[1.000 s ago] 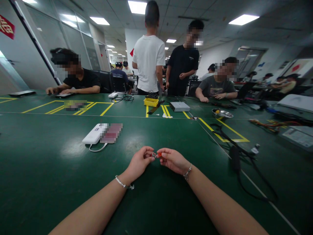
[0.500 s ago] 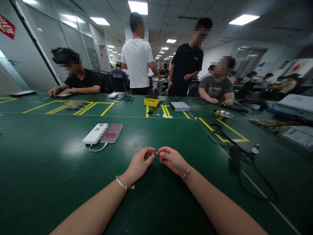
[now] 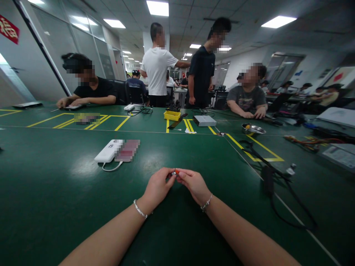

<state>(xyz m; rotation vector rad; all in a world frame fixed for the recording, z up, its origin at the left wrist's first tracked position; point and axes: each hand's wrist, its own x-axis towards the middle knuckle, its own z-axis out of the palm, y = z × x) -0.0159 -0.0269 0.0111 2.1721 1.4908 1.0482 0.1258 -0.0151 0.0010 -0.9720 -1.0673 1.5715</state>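
My left hand (image 3: 157,186) and my right hand (image 3: 193,183) meet fingertip to fingertip just above the green table (image 3: 55,192). Both are closed in a pinch on a small red part (image 3: 176,172) held between them. Whatever else is in the pinch is too small to make out. Each wrist wears a thin bracelet. A white power bank (image 3: 107,151) with a short cable lies to the upper left of my hands.
A black cable (image 3: 280,184) and its plug lie to my right. A yellow bin (image 3: 171,115), a grey box (image 3: 204,120) and a metal bowl (image 3: 252,129) sit further back. Seated and standing people are at the far edge.
My hands have drawn closer together, the fingertips now touching over the red part. My right wrist has shifted slightly left. The two standing people behind the table have turned and moved.
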